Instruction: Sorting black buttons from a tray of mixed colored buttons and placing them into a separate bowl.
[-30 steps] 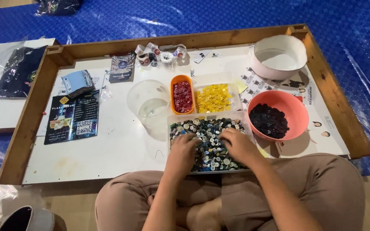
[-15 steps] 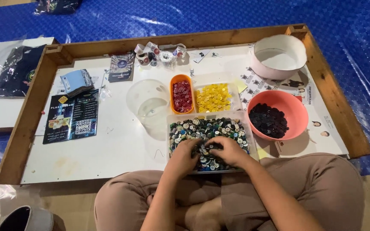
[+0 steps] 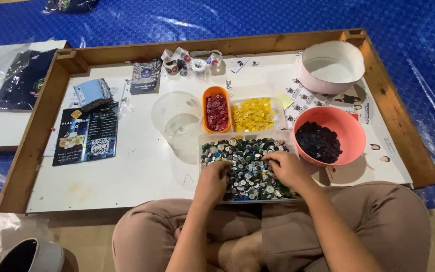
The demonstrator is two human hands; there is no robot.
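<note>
A clear tray of mixed buttons (image 3: pixel 242 151) sits at the near edge of the white board, in front of my crossed legs. My left hand (image 3: pixel 212 181) rests in the tray's left part, fingers curled down into the buttons. My right hand (image 3: pixel 288 168) lies over the right part, fingertips pinching among the buttons. Whether either hand has one pinched is hidden. Behind the tray stand an orange tub of red buttons (image 3: pixel 217 112), a clear tub of yellow buttons (image 3: pixel 254 114), and a coral bowl of dark buttons (image 3: pixel 323 143) to the right.
An empty clear plastic cup (image 3: pixel 177 118) stands left of the tubs. A pale pink bowl (image 3: pixel 332 65) sits at the back right. Leaflets (image 3: pixel 86 133), a small blue card pack (image 3: pixel 92 93) and tape rolls (image 3: pixel 190 61) lie on the board, framed by a wooden rim (image 3: pixel 36 136). Blue sheeting surrounds it.
Both hands have drawn closer together over the button tray; the right hand shifted left from the tray's right edge toward its middle. Nothing else has moved.
</note>
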